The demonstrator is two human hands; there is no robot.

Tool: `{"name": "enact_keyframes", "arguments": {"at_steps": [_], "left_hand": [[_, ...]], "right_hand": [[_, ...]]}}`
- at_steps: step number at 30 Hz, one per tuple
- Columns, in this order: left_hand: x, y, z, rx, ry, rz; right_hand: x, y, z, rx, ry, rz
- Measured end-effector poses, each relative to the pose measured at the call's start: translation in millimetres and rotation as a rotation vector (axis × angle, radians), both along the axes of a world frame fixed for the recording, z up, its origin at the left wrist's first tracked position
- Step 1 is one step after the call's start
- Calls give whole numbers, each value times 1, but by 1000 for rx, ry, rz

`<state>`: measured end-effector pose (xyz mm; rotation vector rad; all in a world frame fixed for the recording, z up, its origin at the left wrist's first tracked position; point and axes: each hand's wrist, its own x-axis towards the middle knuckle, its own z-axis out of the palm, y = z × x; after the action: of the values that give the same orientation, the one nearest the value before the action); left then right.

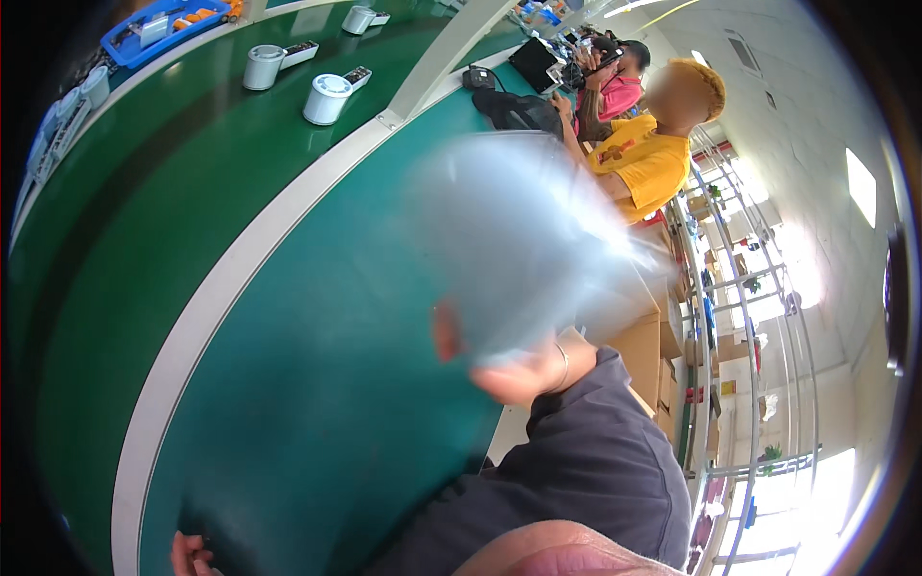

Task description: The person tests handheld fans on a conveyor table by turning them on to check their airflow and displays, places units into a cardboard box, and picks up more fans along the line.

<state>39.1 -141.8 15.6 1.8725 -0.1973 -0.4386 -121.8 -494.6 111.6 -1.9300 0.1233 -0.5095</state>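
Observation:
My right hand, in a dark grey sleeve and with a thin bracelet at the wrist, is closed on a pale bluish-white plastic bag. The bag is film-like, shiny and smeared by motion, so its exact shape cannot be made out. It is held up over the teal worktop and hides much of the hand's fingers. At the lower left rim, my left hand shows only in part, with its fingers loosely bent and apart, over the near end of the worktop. I see nothing between those fingers.
Beyond a white rail runs a green conveyor belt carrying several white cylindrical devices with handles. A blue tray stands past it. A person in yellow stands farther along. Cardboard boxes and metal racks line the right.

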Motion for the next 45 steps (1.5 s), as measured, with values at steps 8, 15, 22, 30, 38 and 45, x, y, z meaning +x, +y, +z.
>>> {"name": "enact_keyframes", "arguments": {"at_steps": [8, 15, 22, 30, 38, 45], "left_hand": [[2, 1, 1, -72, 9, -39], [-4, 7, 1, -13, 62, 18], [1, 4, -3, -63, 15, -7], [1, -1, 0, -101, 2, 8], [-2, -1, 3, -112, 17, -19], [0, 6, -1, -71, 65, 11]], "right_hand": [[-10, -35, -32, -104, -470, 178], [24, 0, -28, -45, -34, 70], [16, 7, -14, 472, 2, 98], [-17, 0, 24, -289, -734, -278], [-49, -31, 58, -669, 92, 163], [-11, 0, 26, -369, 108, -41]]}}
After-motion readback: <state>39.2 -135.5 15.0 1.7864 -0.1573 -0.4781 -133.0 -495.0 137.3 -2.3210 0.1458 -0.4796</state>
